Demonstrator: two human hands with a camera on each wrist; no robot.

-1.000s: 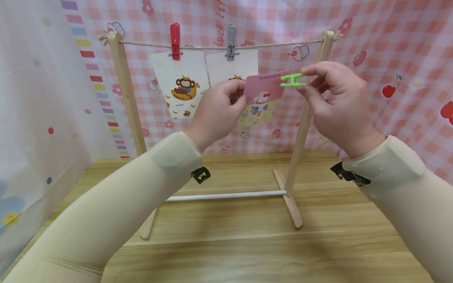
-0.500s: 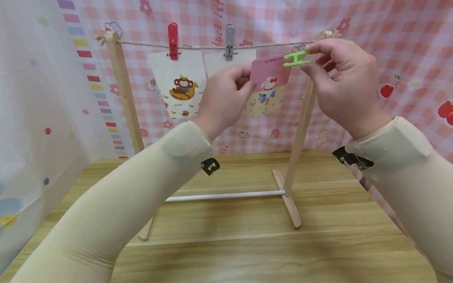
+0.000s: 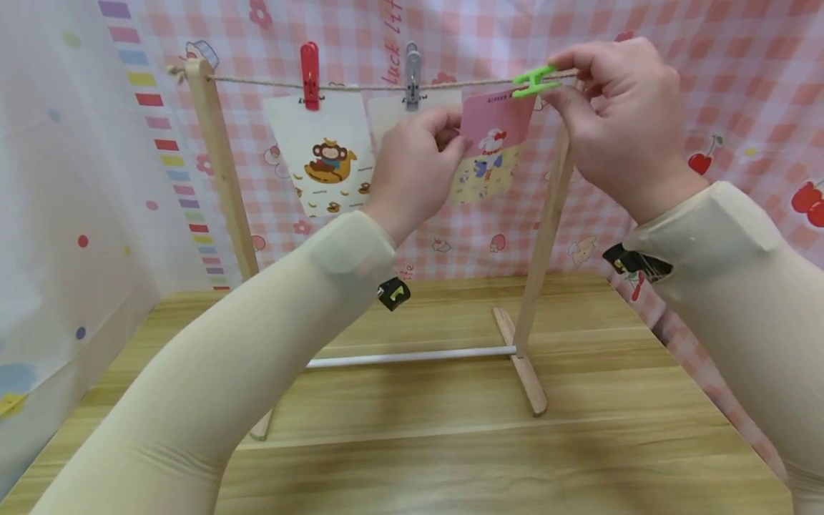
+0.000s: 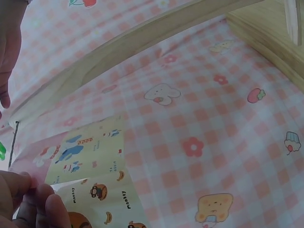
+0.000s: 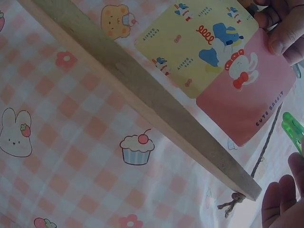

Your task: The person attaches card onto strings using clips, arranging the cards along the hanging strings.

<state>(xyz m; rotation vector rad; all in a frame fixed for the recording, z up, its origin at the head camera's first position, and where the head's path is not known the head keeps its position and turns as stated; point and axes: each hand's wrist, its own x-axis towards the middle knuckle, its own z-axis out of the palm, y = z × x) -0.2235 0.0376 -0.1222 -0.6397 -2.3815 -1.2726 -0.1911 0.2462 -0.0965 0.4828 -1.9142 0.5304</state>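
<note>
My left hand (image 3: 415, 172) pinches the left edge of a pink and yellow rabbit card (image 3: 492, 118), printed "CUTE RABBIT" in the right wrist view. The card's top edge is just below a twine line (image 3: 479, 84). Between thumb and fingers, my right hand (image 3: 627, 125) holds a bright green clothespin (image 3: 536, 81) by its handle end. In the head view its jaws overlap the line and the card's upper right corner. The right wrist view has the clothespin (image 5: 293, 129) at its edge, across the line from the card; whether it bites is unclear.
Two white monkey cards (image 3: 330, 161) hang from the line under a red clothespin (image 3: 310, 75) and a grey clothespin (image 3: 413, 75). My left hand partly covers the second. The line spans wooden posts (image 3: 222, 164) joined low by a white bar (image 3: 412, 357), on a wooden table (image 3: 412, 443).
Both hands have risen, bringing the rabbit card and green clothespin up to the twine line. The card has also shifted slightly right. The hanging cards stay clipped.
</note>
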